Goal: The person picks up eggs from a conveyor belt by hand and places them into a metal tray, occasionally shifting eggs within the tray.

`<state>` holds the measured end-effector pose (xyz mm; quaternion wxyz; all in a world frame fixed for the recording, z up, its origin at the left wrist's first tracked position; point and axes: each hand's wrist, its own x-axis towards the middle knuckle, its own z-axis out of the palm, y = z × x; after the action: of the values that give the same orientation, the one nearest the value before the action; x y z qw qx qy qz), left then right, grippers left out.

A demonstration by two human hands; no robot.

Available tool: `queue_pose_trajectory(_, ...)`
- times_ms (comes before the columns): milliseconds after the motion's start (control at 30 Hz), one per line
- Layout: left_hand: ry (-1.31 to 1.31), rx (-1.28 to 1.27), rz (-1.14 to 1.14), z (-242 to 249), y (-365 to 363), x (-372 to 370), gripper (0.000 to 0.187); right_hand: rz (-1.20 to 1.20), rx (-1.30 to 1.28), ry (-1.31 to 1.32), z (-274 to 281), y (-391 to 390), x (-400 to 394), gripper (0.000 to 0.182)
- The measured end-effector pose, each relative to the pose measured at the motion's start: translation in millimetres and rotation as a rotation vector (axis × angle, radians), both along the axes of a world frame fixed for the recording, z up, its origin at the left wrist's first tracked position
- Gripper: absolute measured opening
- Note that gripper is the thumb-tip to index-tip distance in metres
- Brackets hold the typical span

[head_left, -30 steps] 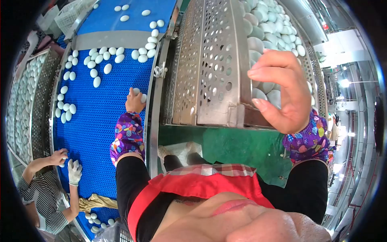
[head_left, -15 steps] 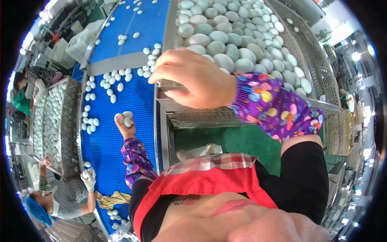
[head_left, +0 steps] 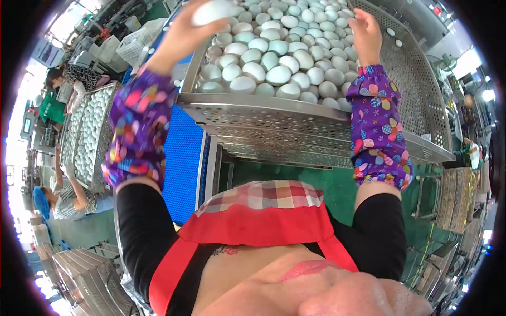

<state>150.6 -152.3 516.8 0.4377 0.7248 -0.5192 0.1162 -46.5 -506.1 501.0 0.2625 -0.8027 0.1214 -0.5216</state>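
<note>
My left hand [head_left: 184, 34] is raised at the upper left corner of the metal tray [head_left: 269, 104], and its fingers are curved around at least one white egg [head_left: 212, 12], which is a little blurred and reaches the upper edge of the view. My right hand [head_left: 367, 39] is at the opposite side of the same tray, with the fingers bent but apart from each other, and I see nothing between them; whether the fingertips touch something there, I cannot tell. Between my two hands lie many eggs [head_left: 278, 76], white and pale greenish, close together, filling the tray behind its front rim. Two loose eggs [head_left: 394, 37] lie on the perforated metal to the right of my right hand. Below my left sleeve [head_left: 139, 124], which is purple with flowers, the blue belt [head_left: 182, 152] runs along the left side of the tray. Farther to the left, a person in a blue cap [head_left: 42, 203] is beside another tray [head_left: 107, 139] of eggs. Under my tray the green floor [head_left: 290, 176] is visible.
</note>
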Motion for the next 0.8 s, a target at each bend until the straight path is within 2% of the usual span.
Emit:
queue_pose_trajectory(33,-0.092,0.088,0.024,13.3,-24.3,-16.9,0.05,-0.022,0.19,0.035,-5.3,-6.6,6.5,0.034)
queue_pose_trajectory(67,-0.182,0.182,0.043,27.8,-52.4,-37.4,0.047,-0.021,0.192,0.029,-1.6,6.5,5.8,0.034)
queue_pose_trajectory(133,-0.01,0.391,-0.066,42.8,-97.0,-59.3,0.047,-0.034,0.028,-0.029,15.8,42.8,-3.4,0.036)
queue_pose_trajectory(167,-0.018,0.391,-0.066,33.1,-118.3,-54.1,0.047,0.082,-0.09,-0.132,10.8,40.9,3.3,0.035)
queue_pose_trajectory(233,-0.425,0.615,0.145,-11.7,-165.0,-23.9,0.056,0.062,-0.075,-0.098,5.2,34.2,16.6,0.034)
queue_pose_trajectory(267,-0.462,0.703,0.043,-20.0,-182.3,-14.0,0.057,0.048,-0.064,-0.059,1.3,27.7,23.1,0.034)
queue_pose_trajectory(300,-0.469,0.757,0.079,-36.4,-198.5,-5.9,0.056,0.156,-0.125,-0.175,-3.6,21.0,29.6,0.034)
queue_pose_trajectory(333,-0.477,0.81,0.115,-38.2,-206.9,-12.1,0.056,0.152,-0.124,-0.183,-3.6,21.1,27.0,0.034)
queue_pose_trajectory(400,-0.428,0.866,0.184,-34.4,-215.0,-20.6,0.057,-0.02,0.0,0.098,-10.5,23.6,26.8,0.032)
queue_pose_trajectory(467,-0.37,0.931,0.246,-35.5,-217.1,-22.5,0.059,-0.051,-0.065,0.108,-12.4,28.5,26.4,0.035)
queue_pose_trajectory(600,-0.482,0.927,0.246,-50.0,-227.8,-13.9,0.063,-0.123,-0.061,0.322,-26.5,17.3,29.1,0.042)
queue_pose_trajectory(667,-0.498,0.965,0.195,-52.4,-228.9,-6.1,0.058,-0.14,-0.031,0.521,-33.8,19.0,34.0,0.049)
queue_pose_trajectory(700,-1.051,1.058,-0.081,-51.7,-223.8,6.5,0.049,-0.069,-0.069,0.644,-38.8,13.8,44.7,0.057)
queue_pose_trajectory(733,-1.049,1.059,-0.082,-57.7,-224.1,10.3,0.049,-0.068,-0.068,0.645,-48.0,12.5,51.6,0.057)
queue_pose_trajectory(800,-0.484,0.856,0.085,-53.0,-219.0,2.6,0.043,0.084,-0.101,0.673,-60.6,16.9,61.6,0.065)
